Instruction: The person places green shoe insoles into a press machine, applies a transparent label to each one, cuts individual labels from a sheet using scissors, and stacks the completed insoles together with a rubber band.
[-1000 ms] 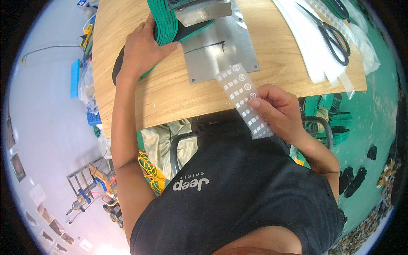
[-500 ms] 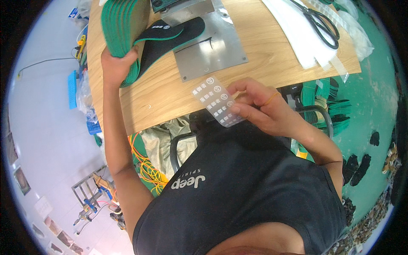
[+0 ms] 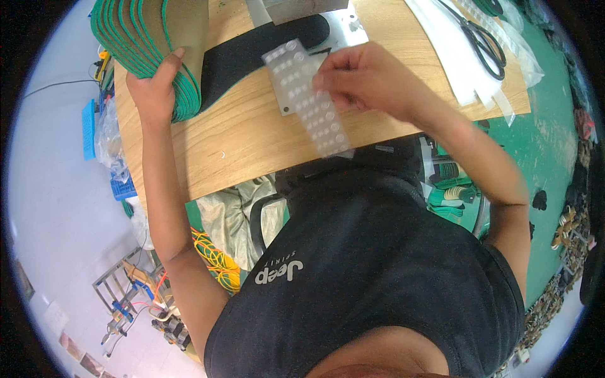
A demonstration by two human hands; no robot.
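Observation:
My left hand (image 3: 153, 86) grips a thick stack of green-edged insoles (image 3: 151, 44), held upright at the left end of the wooden table (image 3: 252, 145). One black insole with a green rim (image 3: 252, 53) lies flat on a metal plate (image 3: 343, 34) beside the stack. My right hand (image 3: 365, 79) holds a long clear strip of small white labels (image 3: 307, 94) above the plate and the table, close to the black insole.
Black scissors (image 3: 482, 41) lie on clear plastic sheets (image 3: 454, 60) at the table's right end. Part of a machine (image 3: 296, 7) sits at the top edge. More green insoles are piled on the green floor (image 3: 542, 151) at right; cables and crates lie at left.
My right hand has carried the label strip up from near my chest over the plate. My left hand has lifted the insole stack upright and shifted it left, leaving one black insole flat.

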